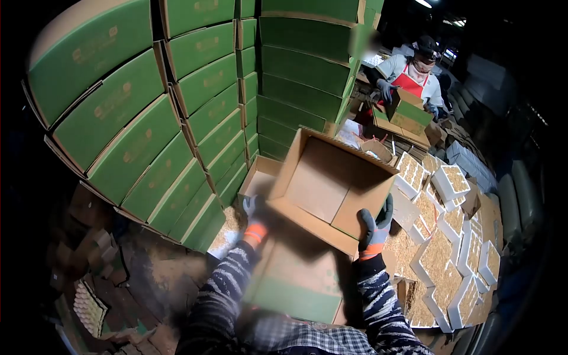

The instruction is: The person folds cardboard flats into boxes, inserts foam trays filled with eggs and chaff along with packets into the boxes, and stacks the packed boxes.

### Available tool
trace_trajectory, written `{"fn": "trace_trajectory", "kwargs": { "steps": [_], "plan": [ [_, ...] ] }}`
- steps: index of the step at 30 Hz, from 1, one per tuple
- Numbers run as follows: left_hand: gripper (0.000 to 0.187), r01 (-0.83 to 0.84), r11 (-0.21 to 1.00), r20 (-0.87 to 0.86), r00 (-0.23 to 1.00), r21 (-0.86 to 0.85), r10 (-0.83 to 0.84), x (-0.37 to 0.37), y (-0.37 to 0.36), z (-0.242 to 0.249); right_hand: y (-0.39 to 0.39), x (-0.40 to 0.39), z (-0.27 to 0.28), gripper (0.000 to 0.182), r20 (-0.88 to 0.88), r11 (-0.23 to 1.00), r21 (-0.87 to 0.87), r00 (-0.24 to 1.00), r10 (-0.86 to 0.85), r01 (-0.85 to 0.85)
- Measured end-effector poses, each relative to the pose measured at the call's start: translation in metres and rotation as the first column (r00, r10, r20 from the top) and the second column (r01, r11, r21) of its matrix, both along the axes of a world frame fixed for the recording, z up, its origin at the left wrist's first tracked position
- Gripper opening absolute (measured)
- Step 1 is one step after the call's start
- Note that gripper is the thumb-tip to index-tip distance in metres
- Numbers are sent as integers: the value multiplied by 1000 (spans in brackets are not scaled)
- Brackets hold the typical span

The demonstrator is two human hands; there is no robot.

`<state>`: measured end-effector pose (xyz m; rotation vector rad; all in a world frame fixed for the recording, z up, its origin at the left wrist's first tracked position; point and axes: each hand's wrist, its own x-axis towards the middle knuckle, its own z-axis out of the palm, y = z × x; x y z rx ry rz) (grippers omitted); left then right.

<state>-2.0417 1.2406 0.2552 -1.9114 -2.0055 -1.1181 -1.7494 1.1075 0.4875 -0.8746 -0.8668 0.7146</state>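
An open-topped cardboard box [319, 183], brown inside, is tilted toward me above another box. My right hand [376, 231], in a grey glove with an orange cuff, grips its right-hand wall, thumb and fingers around the edge. Close beside the box's lower left corner is my left hand [253, 216], gloved the same way; it is blurred, and I cannot tell how its fingers are set. Underneath, in front of my body, lies a brown and green box [296, 287]. Another open box [260, 177] sits behind my left hand.
Tall stacks of green boxes [207, 83] rise on the left and ahead. White trays [435, 257] filled with tan granular material spread over the right side. Farther back, a person [417, 80] in a red apron handles a green box [411, 115]. Cardboard scraps [118, 290] lie lower left.
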Motion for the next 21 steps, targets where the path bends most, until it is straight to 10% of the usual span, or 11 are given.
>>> {"fn": "trace_trajectory", "kwargs": {
  "steps": [4, 6, 8, 9, 12, 13, 14, 16, 19, 20, 21],
  "plan": [
    [59, -105, 987, 305, 950, 122, 64, -51, -14, 4, 22, -25, -21, 84, -76, 991, -65, 990, 116, -121],
    [98, 372, 870, 777, 421, 322, -468, -72, -2, -32, 38, -35, -38, 83, -89, 982, -83, 983, 164, -171],
    [120, 471, 845, 903, 200, 251, -380, -93, 15, -75, 59, -48, -57, 83, -85, 973, -76, 973, 213, -219],
    [125, 509, 851, 907, 407, -126, -109, -102, 9, -67, 72, -55, -72, 84, -130, 960, -102, 960, 248, -262],
    [113, 321, 917, 572, 809, -238, -135, -110, 19, -100, 138, -69, -186, 92, -28, 912, -366, 981, 191, -188],
    [115, 164, 878, 530, 840, -450, 115, -98, -3, -50, 136, -84, -181, 77, -150, 826, -491, 961, 232, -276],
    [123, 352, 920, 699, 702, -172, -138, -116, 25, -118, 151, -79, -209, 68, 42, 820, -502, 939, 342, -276],
    [126, 343, 917, 805, 592, -203, -43, -93, 1, -50, 180, -69, -269, 52, 426, 846, -476, 779, 461, -240],
    [116, -94, 976, 663, 721, -198, 204, -56, -28, -68, 136, -62, -194, 63, 845, 921, -387, 386, 371, -38],
    [95, -58, 962, 840, 475, -268, 263, -45, -32, -90, 122, -60, -176, 70, 920, 951, -308, 255, 298, 0],
    [85, 47, 956, 906, 337, -289, 257, -38, -33, -99, 90, -67, -133, 67, 686, 935, -349, 661, 305, -70]
  ]
}}
